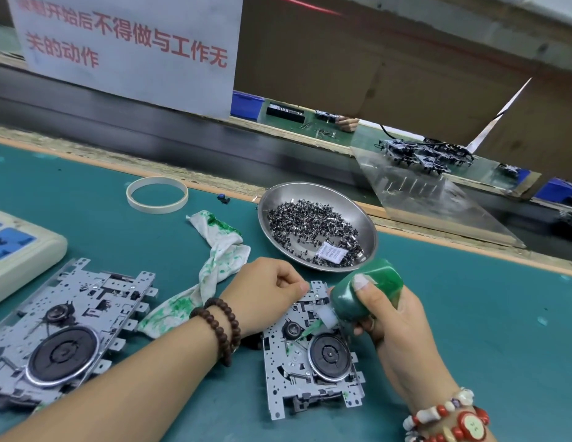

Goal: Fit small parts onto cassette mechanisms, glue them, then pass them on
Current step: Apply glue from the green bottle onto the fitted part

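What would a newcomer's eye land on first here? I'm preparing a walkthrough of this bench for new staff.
Probably the green glue bottle, gripped in the right hand with its nozzle tipped down onto the cassette mechanism at centre, which the left hand steadies at its top edge. Next, the steel bowl of small dark parts just behind, and the green-stained rag to its left.
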Action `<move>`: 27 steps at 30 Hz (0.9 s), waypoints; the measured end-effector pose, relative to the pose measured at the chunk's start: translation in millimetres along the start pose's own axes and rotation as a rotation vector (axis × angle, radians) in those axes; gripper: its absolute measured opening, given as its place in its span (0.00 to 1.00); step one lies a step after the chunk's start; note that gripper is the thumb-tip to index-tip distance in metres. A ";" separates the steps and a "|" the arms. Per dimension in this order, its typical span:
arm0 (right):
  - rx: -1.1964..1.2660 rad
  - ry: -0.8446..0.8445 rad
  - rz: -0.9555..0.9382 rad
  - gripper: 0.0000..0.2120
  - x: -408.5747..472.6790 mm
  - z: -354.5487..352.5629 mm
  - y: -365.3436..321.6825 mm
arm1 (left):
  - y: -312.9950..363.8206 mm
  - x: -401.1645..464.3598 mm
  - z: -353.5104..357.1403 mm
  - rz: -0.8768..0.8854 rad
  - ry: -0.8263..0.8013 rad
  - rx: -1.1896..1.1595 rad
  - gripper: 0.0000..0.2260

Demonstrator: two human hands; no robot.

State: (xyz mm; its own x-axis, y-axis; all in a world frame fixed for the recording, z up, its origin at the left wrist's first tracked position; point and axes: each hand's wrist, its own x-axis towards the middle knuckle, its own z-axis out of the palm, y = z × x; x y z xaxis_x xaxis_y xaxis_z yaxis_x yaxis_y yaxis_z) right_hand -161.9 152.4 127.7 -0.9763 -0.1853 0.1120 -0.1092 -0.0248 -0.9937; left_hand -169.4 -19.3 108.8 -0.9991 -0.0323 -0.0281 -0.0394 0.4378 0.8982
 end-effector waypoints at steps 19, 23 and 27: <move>-0.080 -0.038 -0.001 0.12 0.7 0.9 1.5 | 1.3 -0.5 -0.9 0.002 0.003 0.027 0.07; -0.097 -0.034 0.003 0.09 0.6 0.5 2.9 | 1.1 -0.8 -0.9 0.004 0.008 0.032 0.07; -0.121 -0.040 -0.014 0.10 0.4 -0.6 3.5 | 0.7 -0.2 -0.5 0.007 0.009 0.029 0.07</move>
State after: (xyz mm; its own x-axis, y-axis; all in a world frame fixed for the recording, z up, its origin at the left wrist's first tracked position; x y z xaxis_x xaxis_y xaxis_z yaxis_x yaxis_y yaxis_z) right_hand -162.8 152.8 124.3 -0.9665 -0.2250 0.1238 -0.1472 0.0903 -0.9850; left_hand -169.3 -19.5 109.6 -0.9991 -0.0373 -0.0178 -0.0331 0.4638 0.8853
